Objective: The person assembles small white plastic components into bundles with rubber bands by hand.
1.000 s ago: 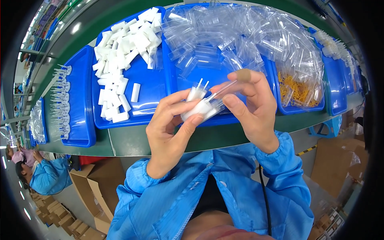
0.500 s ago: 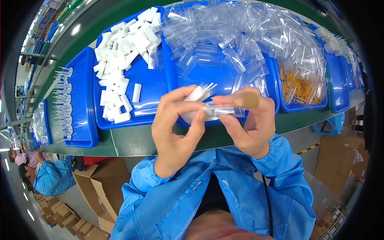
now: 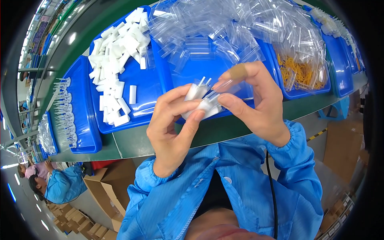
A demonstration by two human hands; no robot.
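Holding white pieces (image 3: pixel 209 105) at the frame's centre, the left hand (image 3: pixel 171 124) is clamping on them, the right hand (image 3: pixel 261 105) is pinching a blurred clear sleeve (image 3: pixel 213 95).

Left fingers (image 3: pixel 185 106) curled in grip; right fingers (image 3: pixel 256 71) bent, pinching just beside.

From here I can't count the white pieces (image 3: pixel 193 92) in the left hand (image 3: pixel 170 120), because its fingers cover part of them. At the right hand (image 3: pixel 260 98), motion blurs the clear sleeve (image 3: pixel 227 85). Clear plastic (image 3: pixel 306 40) hides some yellow bands (image 3: pixel 296 76) from me. My picture's lower edge crops the blue jacket (image 3: pixel 168 204).
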